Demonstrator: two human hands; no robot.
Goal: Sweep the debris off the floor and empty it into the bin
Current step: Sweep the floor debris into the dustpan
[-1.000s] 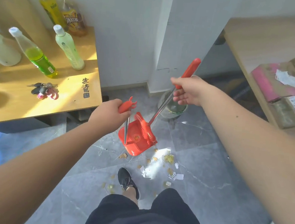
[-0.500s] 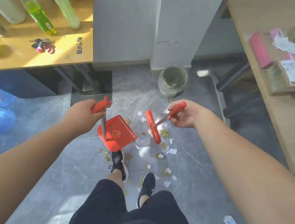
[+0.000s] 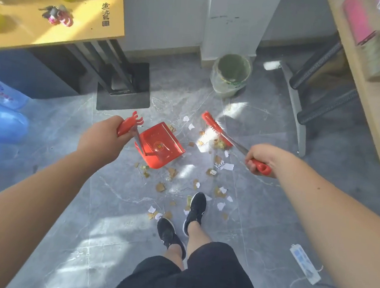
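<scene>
Fingers of left hand (image 3: 102, 139) wrapped tight round red grip of dustpan handle (image 3: 128, 124), thumb side up. Fingers of right hand (image 3: 260, 158) clenched on red end of broom handle (image 3: 260, 167), metal shaft running up-left to broom head (image 3: 216, 129).

Red dustpan (image 3: 161, 147) down on grey floor (image 3: 110, 205), mouth facing right toward the scraps. Broom bristles touching floor just right of pan, at far edge of the mess.

Debris (image 3: 195, 181): torn paper and cardboard bits, scattered from pan mouth back to the black shoes (image 3: 196, 209). Likely very light, flat, prone to skidding or fluttering on smooth tile; short low strokes probably best. No need to pick up by hand.

Bin (image 3: 230, 75), bag-lined, standing near wall corner, well apart from pan. Pan and broom look like light stiff plastic; holding at grips seems right, pan kept level when lifted.
</scene>
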